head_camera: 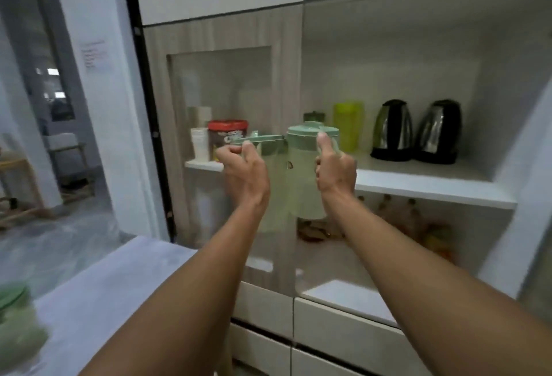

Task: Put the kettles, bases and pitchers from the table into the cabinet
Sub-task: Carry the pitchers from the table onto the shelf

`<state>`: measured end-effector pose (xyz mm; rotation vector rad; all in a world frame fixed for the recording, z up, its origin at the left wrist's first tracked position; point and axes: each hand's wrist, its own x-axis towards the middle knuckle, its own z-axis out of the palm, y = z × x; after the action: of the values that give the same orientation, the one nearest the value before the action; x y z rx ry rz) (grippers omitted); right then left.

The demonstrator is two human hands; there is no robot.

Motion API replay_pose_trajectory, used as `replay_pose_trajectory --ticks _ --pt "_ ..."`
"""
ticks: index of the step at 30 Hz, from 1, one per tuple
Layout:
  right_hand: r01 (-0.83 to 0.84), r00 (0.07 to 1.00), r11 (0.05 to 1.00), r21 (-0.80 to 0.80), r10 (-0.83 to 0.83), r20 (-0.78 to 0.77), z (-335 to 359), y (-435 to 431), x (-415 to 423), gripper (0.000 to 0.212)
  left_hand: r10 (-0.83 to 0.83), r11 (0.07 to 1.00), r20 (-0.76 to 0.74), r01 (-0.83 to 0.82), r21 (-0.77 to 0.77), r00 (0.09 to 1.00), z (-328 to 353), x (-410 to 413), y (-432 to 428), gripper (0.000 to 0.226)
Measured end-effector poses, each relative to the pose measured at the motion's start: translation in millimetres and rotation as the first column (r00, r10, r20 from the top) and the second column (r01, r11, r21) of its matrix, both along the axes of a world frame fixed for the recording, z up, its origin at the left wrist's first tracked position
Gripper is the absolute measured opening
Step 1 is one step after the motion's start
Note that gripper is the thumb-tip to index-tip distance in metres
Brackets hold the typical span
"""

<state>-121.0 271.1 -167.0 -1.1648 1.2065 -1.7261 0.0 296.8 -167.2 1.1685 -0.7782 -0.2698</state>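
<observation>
I hold a pale green pitcher [301,166] up in front of the cabinet shelf [433,187], level with the shelf's front edge. My left hand [243,166] grips its long handle, which sticks out to the left. My right hand [334,166] clasps the right side of the body, one finger reaching up to the lid. Two steel-and-black kettles [392,130] [437,132] stand side by side at the back right of the shelf. A yellow-green pitcher [348,127] stands left of them. Another green pitcher [15,316], blurred, sits on the table [119,301] at the bottom left.
A red-lidded brown tub [227,133] and stacked white cups [199,144] occupy the shelf's left end behind the glass door [221,83]. Bottles and food packets [418,223] fill the lower shelf. White drawers [343,331] lie below. A doorway with a chair [68,151] opens at left.
</observation>
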Motion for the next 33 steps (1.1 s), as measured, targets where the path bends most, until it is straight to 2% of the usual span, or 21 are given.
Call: replay_pose_trajectory --ticks 5,12,18,22,25,27,30,31,33 --pt "0.164 0.985 0.986 -0.018 -0.163 0.047 14 -62 -133 0.046 -0.147 0.989 -0.022 0.146 -0.036 0.989 14 -133 -88 0.016" --pt "0.188 0.982 0.98 -0.063 -0.188 0.002 16 -151 -234 0.04 -0.163 0.985 0.038 0.165 -0.055 0.986 24 -238 -183 0.009" --pt "0.112 0.992 0.993 -0.044 -0.114 -0.046 -8 -234 -242 0.044 -0.133 0.99 0.137 0.138 -0.03 0.982 1 -242 -259 0.009" --pt "0.043 0.999 0.998 0.041 -0.042 -0.028 -28 -297 -226 0.044 -0.076 0.997 0.16 0.076 0.006 0.984 -20 -220 -316 0.008" --pt "0.043 0.998 0.998 0.045 -0.04 -0.055 -31 -349 -207 0.046 -0.03 1.0 0.162 0.03 0.003 0.986 -31 -201 -361 0.009" --pt "0.052 0.997 0.998 0.047 -0.05 -0.054 -31 -385 -192 0.05 -0.012 0.999 0.14 0.005 0.05 0.99 -32 -189 -397 0.016" --pt "0.055 0.998 0.995 0.086 -0.051 -0.049 -34 -439 -170 0.059 0.064 0.995 0.103 -0.071 0.067 0.993 -31 -176 -446 0.048" --pt "0.036 0.999 0.995 0.089 -0.033 -0.039 -34 -455 -162 0.059 0.077 0.994 0.092 -0.084 0.074 0.993 -30 -173 -461 0.048" --pt "0.014 1.0 0.996 0.093 -0.011 -0.025 -34 -483 -147 0.057 0.085 0.991 0.082 -0.093 0.096 0.993 -28 -169 -486 0.036"
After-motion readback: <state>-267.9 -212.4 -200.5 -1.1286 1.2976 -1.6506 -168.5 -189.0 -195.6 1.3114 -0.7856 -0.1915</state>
